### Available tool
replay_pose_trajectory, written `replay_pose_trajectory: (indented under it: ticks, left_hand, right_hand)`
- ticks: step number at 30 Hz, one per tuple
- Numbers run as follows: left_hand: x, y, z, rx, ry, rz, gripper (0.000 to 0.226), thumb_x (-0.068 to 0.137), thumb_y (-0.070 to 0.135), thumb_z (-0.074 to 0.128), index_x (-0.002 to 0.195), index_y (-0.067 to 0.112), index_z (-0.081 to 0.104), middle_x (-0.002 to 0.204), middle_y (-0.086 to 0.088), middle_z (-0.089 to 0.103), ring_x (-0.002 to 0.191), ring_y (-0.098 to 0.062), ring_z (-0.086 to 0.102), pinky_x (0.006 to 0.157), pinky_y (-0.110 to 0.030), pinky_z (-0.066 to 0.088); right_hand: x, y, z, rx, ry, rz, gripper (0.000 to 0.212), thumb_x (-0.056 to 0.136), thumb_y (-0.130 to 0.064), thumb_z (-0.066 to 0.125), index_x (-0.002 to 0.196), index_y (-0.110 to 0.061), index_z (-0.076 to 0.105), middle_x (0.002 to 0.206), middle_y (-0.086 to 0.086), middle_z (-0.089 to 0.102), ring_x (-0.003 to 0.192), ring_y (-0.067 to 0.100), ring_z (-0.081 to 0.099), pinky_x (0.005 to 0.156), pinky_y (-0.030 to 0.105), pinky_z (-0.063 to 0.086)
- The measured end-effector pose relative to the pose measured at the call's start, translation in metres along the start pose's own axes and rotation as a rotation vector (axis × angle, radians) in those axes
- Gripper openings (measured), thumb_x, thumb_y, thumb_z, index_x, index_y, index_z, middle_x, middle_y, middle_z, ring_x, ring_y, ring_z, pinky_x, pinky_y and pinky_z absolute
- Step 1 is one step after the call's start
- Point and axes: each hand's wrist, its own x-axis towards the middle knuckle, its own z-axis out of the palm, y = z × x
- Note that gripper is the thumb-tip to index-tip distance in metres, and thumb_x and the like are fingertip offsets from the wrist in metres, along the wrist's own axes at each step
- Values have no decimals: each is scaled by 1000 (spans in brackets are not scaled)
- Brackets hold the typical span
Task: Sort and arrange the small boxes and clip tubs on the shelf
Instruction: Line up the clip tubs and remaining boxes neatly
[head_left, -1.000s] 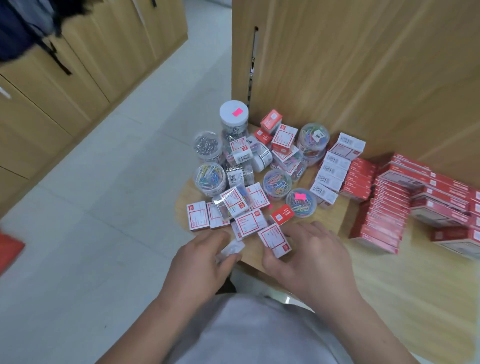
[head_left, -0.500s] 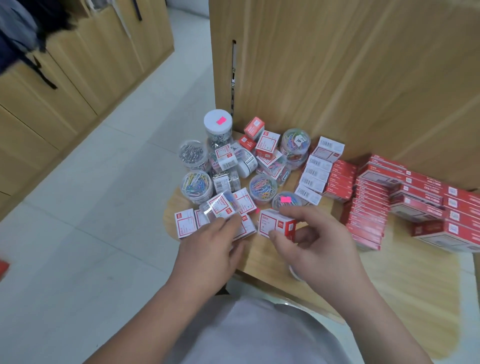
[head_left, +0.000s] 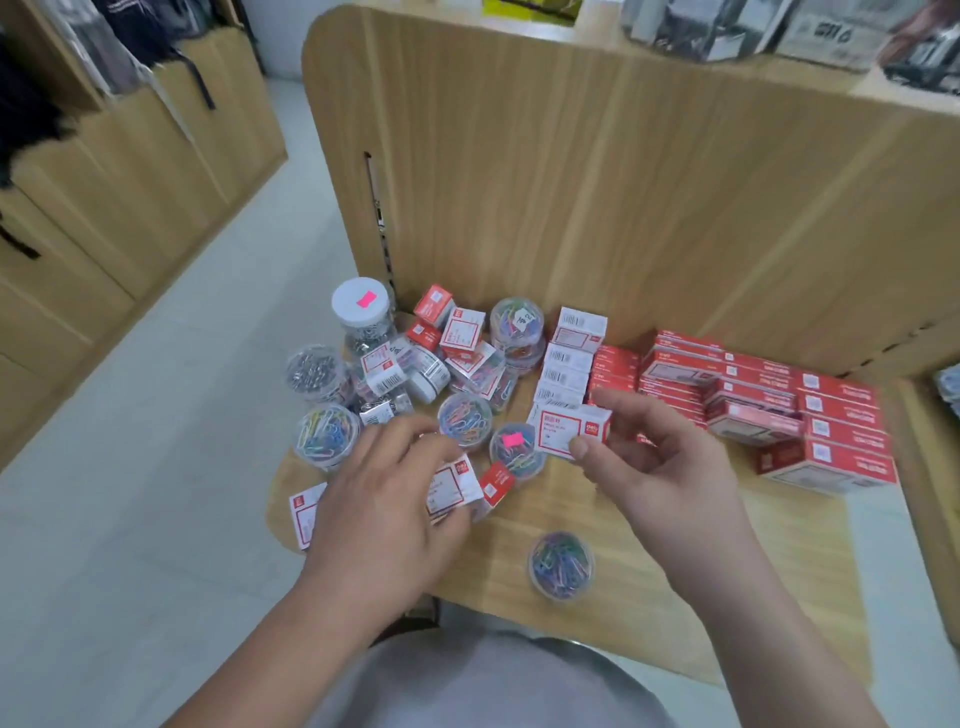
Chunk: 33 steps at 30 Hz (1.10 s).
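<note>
Right hand (head_left: 670, 467): thumb and fingertips pinch a small white cardboard box with a red-framed label (head_left: 569, 430). The box is held up off the light wooden shelf (head_left: 649, 545), over the middle, just in front of a row of white barcode-labelled boxes (head_left: 569, 358). The other fingers are loosely curled.

Left hand (head_left: 384, 499): palm down near the shelf's left front corner, fingers bent over a loose heap of small white-and-red boxes (head_left: 449, 486) and touching them. Can't tell if it actually grips one.

Clear round tub of coloured paper clips (head_left: 560, 564) stands alone near the front edge, between the two wrists.

More clear clip tubs (head_left: 327, 431) cluster along the left edge, some with coloured clips, some silver. A pink-stickered tub (head_left: 514, 448) sits just beside the held box.

Tall clear jar with white lid and pink sticker (head_left: 362, 312) stands upright at the left rear corner.

Stacked long red boxes (head_left: 779, 395) fill the right rear, against the wooden back panel (head_left: 623, 182).
</note>
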Motion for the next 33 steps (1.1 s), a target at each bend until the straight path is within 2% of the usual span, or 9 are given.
replay_pose_trajectory:
  ticks: [3,7,11,13,16,20,25,28,33]
  left_hand:
    - [19,12,-11,-79,-5,-26,38,73,33,81,105,38,61,98,24,59,93,-6,56,69,-22,44]
    - [49,23,-14,-216,-63,-28,43,72,43,85,104,43,56,103,24,55,91,2,56,73,-34,52]
    - [77,23,-6,-293,-97,-40,43,74,46,86,104,42,56,109,24,54,84,-1,60,76,-36,53]
    - [87,19,3,-312,-104,-12,37,78,42,85,104,40,58,107,25,55,86,6,58,76,-26,49]
    - [100,13,18,-313,-127,28,35,82,33,83,108,38,61,108,29,55,94,16,51,77,-7,38]
    - [116,10,34,-289,-146,132,37,86,22,79,119,28,65,117,20,57,107,-3,59,88,-25,47]
    - [125,10,44,-308,-158,249,50,89,3,69,131,29,61,124,10,59,98,-11,63,81,-38,55]
    - [132,14,47,-281,-145,313,62,85,0,73,129,41,58,118,15,61,104,-13,61,82,-38,54]
    - [143,22,59,-109,-47,392,49,74,8,85,117,30,73,109,19,69,97,-17,53,76,-35,37]
  right_hand:
    - [12,0,-4,32,24,1,32,86,-8,79,114,-23,73,77,-12,64,71,29,62,61,36,47]
    - [38,2,-7,1,53,-58,33,87,-5,78,113,-25,74,84,-3,59,74,21,58,68,35,46]
    - [74,8,-5,-440,171,-243,37,83,-14,83,115,-28,74,87,-8,60,79,7,58,78,25,44]
    - [88,13,-1,-605,206,-322,38,82,-17,83,117,-27,73,85,-12,57,81,10,55,79,28,44]
    - [100,26,6,-601,230,-322,39,82,-10,81,120,-20,73,82,-18,47,73,4,47,75,24,41]
    - [103,37,12,-626,235,-313,40,83,-8,77,121,-18,70,90,-11,53,77,9,54,78,35,53]
    - [108,37,12,-624,240,-252,41,84,-10,74,122,-24,67,94,-7,63,80,15,64,75,42,57]
    - [107,33,11,-626,229,-254,40,83,-14,77,120,-28,69,88,-8,69,75,13,63,71,39,55]
    - [96,30,0,-608,235,-271,42,83,-2,74,120,-23,72,91,-8,74,74,4,62,70,23,49]
